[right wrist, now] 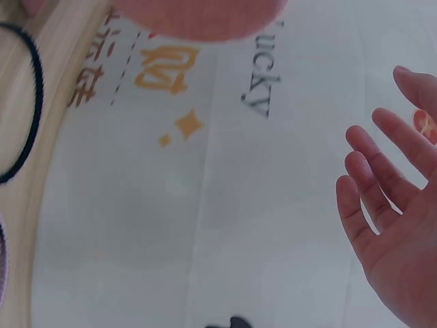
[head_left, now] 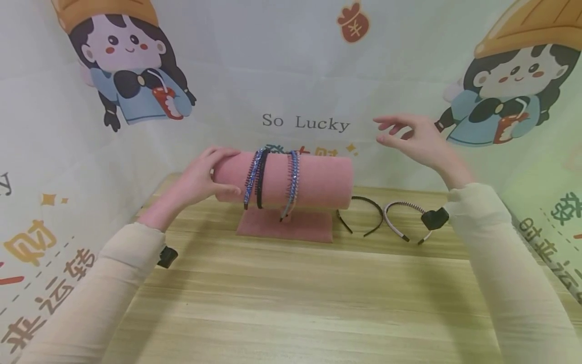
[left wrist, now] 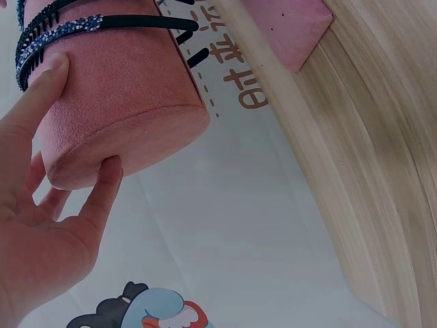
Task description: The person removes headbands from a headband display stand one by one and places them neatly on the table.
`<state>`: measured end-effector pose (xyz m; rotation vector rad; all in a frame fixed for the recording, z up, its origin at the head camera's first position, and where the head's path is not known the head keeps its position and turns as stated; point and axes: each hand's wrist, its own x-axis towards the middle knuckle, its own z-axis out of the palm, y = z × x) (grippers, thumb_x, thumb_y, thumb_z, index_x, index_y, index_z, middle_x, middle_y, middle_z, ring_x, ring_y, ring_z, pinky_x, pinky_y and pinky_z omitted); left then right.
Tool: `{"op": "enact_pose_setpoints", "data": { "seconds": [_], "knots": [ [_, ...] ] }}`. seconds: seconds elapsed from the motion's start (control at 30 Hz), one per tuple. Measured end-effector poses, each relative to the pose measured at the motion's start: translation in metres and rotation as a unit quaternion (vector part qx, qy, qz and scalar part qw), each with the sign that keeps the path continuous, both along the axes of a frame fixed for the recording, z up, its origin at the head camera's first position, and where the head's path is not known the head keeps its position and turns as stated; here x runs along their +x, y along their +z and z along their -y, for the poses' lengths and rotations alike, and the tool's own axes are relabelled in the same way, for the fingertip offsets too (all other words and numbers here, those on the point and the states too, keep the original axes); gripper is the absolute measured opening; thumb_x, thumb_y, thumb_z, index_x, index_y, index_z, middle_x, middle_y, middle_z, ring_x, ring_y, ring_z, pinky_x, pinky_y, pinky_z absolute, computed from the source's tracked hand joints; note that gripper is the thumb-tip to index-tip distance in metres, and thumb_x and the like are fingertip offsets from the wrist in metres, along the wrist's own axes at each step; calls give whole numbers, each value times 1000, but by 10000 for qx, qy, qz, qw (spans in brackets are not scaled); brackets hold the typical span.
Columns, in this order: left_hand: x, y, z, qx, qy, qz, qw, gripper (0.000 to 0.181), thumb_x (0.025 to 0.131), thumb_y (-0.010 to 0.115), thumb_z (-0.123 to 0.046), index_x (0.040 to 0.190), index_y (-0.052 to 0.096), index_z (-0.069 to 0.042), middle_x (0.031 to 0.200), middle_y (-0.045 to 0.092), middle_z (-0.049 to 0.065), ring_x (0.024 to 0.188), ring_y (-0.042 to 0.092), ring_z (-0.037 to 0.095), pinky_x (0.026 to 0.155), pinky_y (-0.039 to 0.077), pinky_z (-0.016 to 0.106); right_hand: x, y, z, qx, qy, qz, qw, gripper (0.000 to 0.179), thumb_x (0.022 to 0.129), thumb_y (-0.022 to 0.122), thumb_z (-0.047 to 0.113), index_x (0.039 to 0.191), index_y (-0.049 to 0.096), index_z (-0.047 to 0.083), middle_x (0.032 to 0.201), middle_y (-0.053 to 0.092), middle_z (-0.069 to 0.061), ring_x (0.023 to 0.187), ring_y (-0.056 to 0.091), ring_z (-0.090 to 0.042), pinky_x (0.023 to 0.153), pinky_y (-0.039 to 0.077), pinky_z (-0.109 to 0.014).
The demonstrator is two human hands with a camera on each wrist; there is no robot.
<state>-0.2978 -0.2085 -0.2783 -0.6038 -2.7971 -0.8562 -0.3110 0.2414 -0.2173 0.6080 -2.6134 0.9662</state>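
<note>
A pink headband stand has a padded roll lying crosswise over a flat base. My left hand grips the roll's left end, thumb along the front and fingers over the top and end. In the left wrist view, fingertips press the end face of the roll. Near the thumb, a blue glittery headband and a black headband go round the roll. Farther right sits a blue headband with pale beading along its edge. My right hand hovers in the air beyond the roll's right end, fingers relaxed, holding nothing.
Right of the stand's base, a black headband lies on the wooden table. Beside it is a pale pink headband with dark tips, partly behind my right wrist's black camera. A printed cloth hangs behind and at both sides.
</note>
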Motion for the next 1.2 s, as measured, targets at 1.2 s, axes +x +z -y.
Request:
{"op": "enact_pose_setpoints", "data": {
  "seconds": [1.2],
  "knots": [
    [0,-2,0,159,12,9,9999,82,78,84,-22,148,42,-20,152,38,11,139,39,35,115,35,60,20,-44,125,-529,1008,-673,9912,64,88,74,24,146,47,19,142,50,-8,118,53,-26,98,51,-43]
  ]
}}
